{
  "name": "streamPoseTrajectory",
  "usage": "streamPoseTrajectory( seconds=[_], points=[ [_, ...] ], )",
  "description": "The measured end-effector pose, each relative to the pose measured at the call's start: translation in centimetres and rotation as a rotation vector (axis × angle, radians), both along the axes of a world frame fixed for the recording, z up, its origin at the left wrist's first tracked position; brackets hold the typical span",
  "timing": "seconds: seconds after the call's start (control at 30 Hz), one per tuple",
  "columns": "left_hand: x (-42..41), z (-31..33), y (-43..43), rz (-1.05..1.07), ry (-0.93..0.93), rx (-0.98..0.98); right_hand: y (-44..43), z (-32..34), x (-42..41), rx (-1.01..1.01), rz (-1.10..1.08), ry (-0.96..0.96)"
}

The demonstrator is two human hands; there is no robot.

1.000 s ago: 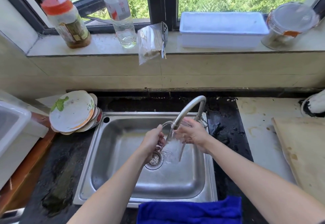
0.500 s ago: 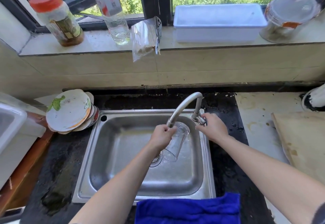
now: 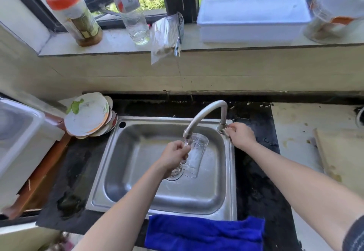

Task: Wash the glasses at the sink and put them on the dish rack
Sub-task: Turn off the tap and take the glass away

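View from the person's head, looking down at a steel sink (image 3: 232, 181) set in a dark, wet tabletop (image 3: 256, 187). Both bare forearms reach in from the bottom edge.

The left hand (image 3: 174, 157) holds a clear glass (image 3: 197, 156) over the basin. Its fingers (image 3: 184, 148) are curled round the glass's upper left side, close to the rim, with the rest of the glass sticking out to the right of and below the fist. The glass is tilted: its open mouth points up and sits right under the tip of the curved tap (image 3: 204, 113), and its base hangs lower, just beside the drain (image 3: 174, 174). It does not touch the basin floor. Whether water is flowing cannot be told.

The right hand (image 3: 241, 135) is at the foot of the tap, on the sink's back right corner. Its fingers are bent and pinch the small handle (image 3: 224, 129) there.

A blue cloth (image 3: 204, 233) hangs over the sink's front edge. A stack of plates (image 3: 87, 116) leans at the back left corner of the sink. A wooden board (image 3: 342, 156) lies at the far right. On the windowsill above stand a red-lidded jar (image 3: 74, 16), a clear bottle (image 3: 132, 14), a small plastic bag (image 3: 167, 36) hanging over the edge, and a white box (image 3: 252, 18).
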State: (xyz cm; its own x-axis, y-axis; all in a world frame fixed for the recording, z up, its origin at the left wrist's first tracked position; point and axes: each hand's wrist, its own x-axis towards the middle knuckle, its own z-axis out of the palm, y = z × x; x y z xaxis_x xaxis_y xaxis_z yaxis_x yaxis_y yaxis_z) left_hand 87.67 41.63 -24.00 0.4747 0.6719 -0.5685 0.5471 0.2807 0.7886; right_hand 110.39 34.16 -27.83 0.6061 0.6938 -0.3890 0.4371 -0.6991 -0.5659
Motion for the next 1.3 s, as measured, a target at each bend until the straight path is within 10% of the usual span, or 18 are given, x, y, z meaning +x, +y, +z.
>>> streamPoseTrajectory(
  seconds=[0.17, 0.33, 0.43, 0.83, 1.3],
  points=[
    [-2.4, 0.0, -1.3, -0.051, -0.079, 0.076, -1.6, 1.6, -3.9, 0.225, -0.057, -0.189],
    [-3.3, 0.1, -2.2, -0.313, -0.021, 0.421, -1.6, 3.1, -8.0, 0.013, -0.261, 0.780],
    [-4.7, -1.0, -2.3, -0.507, 0.022, 0.606, -1.4, 3.7, -9.5, -0.016, -0.290, 0.896],
    [-10.2, -2.8, 3.3, -0.925, 0.160, 1.005, -3.2, 7.3, -17.7, 0.145, -0.350, 0.071],
    [-4.9, 1.3, -3.0, -1.233, 0.219, 1.205, -17.3, 13.4, -21.1, 0.200, -0.367, -0.366]
  ],
)
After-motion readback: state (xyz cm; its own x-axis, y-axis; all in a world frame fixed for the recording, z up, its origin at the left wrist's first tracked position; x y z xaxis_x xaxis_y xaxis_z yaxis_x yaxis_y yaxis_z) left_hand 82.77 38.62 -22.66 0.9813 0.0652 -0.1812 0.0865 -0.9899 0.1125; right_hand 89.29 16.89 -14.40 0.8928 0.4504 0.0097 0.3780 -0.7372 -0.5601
